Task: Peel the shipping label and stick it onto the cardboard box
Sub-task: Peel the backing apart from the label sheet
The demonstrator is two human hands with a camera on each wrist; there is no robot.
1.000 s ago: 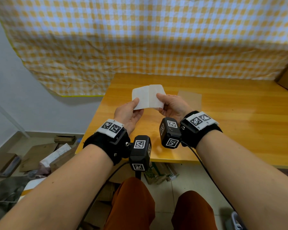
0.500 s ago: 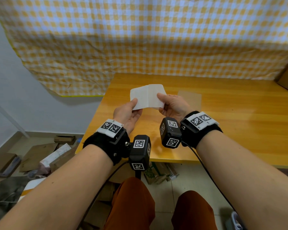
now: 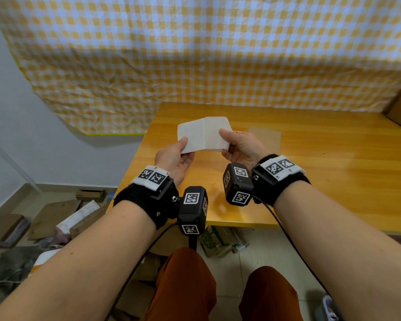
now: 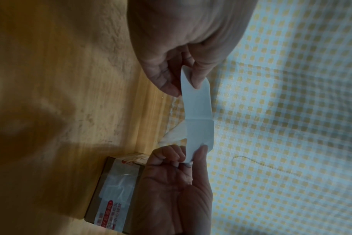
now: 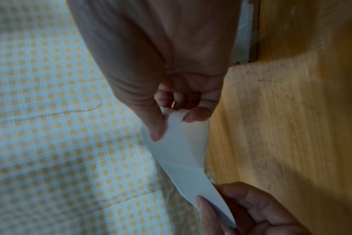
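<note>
While held above one table point(image 3: 333, 181) | one label point(image 3: 204, 134) | two hands point(image 3: 175, 158) point(image 3: 241, 147), each grip pinching it

Left hand point(image 3: 175, 158) pinching, right hand point(image 3: 240, 145) pinching, forearms raised

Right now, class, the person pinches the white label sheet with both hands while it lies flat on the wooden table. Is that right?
Not quite. Both the left hand and right hand pinch the label sheet, but it is held up above the wooden table, as the head view shows.

Yellow checked cloth point(image 3: 195, 54) behind wooden table point(image 3: 333, 181); floor clutter point(image 3: 56, 221)
</note>
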